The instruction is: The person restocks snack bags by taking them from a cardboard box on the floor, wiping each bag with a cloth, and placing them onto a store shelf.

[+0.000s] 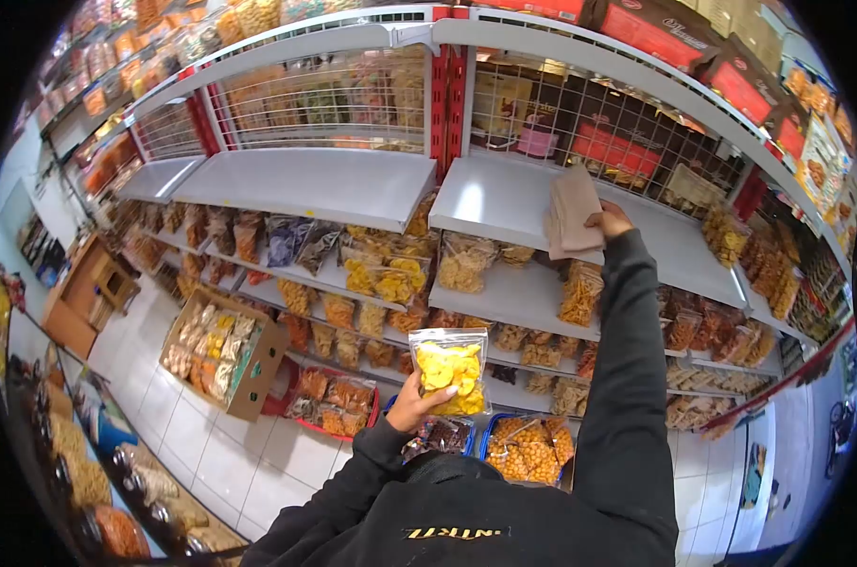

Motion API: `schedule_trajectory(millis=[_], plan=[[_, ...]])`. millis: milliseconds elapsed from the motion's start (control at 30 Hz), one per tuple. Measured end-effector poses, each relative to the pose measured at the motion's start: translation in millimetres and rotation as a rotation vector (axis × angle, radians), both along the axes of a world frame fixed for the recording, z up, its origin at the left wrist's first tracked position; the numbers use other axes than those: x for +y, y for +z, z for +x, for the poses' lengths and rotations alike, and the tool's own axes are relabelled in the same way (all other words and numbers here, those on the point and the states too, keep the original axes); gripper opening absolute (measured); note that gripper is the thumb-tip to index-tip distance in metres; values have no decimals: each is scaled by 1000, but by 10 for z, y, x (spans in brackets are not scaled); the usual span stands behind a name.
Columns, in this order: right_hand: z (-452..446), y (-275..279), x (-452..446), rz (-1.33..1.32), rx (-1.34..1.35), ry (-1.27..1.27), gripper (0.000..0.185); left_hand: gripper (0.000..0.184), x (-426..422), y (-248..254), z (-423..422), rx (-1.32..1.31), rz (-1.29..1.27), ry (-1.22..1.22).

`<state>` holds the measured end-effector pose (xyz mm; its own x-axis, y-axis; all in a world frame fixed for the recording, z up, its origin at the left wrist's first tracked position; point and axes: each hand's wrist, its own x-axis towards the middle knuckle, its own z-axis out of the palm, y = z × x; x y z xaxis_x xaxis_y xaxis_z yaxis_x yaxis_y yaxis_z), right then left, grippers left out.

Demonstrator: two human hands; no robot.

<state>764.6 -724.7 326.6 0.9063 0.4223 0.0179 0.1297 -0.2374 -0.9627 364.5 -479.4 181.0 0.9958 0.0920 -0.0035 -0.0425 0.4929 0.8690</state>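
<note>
My left hand (419, 403) grips a clear zip bag of yellow chips (450, 367), held upright in front of my chest. Stretched far forward, my right hand (612, 219) is closed on a folded beige cloth (574, 213). The cloth lies over the front part of the grey upper shelf (504, 200) on the right; whether it presses on the surface I cannot tell. Below that shelf, bags of snacks (580, 293) stand on the lower tier near my right sleeve. Bags of yellow chips (386, 274) also sit on the left rack.
A cardboard box of packaged snacks (222, 352) stands on the tiled floor at left. By my feet are a red basket (376, 416) and a blue basket of round snacks (485, 437). A red upright post (447, 90) divides the racks. Jars (116, 529) line the lower left.
</note>
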Motion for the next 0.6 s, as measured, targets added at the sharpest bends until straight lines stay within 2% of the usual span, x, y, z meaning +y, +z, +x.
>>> schedule_trajectory(millis=[67, 100, 133, 167, 200, 233, 300, 367, 467, 567, 600], plan=[[-611, 39, 150, 107, -113, 79, 39, 52, -159, -101, 43, 38, -23, 31], [-999, 101, 229, -29, -189, 192, 42, 50, -234, -190, 76, 63, -83, 41], [-1305, -157, 324, -17, -230, 146, 38, 49, -298, -280, 124, 88, -143, 49], [-1656, -276, 411, -163, -693, 227, 36, 49, -378, -320, 159, 113, -206, 55], [-1998, -437, 496, -249, -810, 296, 42, 55, -523, -54, 126, 145, -245, 68], [-2306, -580, 555, -335, -930, 365, 49, 56, -609, -142, 164, 157, -275, 113], [-2762, -825, 592, -605, -688, 506, 53, 58, -729, -389, 232, 183, -333, 199], [-2885, -1079, 467, -575, -710, 461, 54, 53, -785, -433, 195, 235, -347, 213], [-3063, -1172, 234, -579, -743, 449, 55, 48, -830, -654, 246, 189, -394, 208], [-3282, -1096, -2, -604, -827, 488, 56, 53, -1061, -470, 193, 155, -287, 322], [-3386, -1111, -61, -605, -872, 499, 57, 57, -1011, -847, 234, 89, -432, 254]])
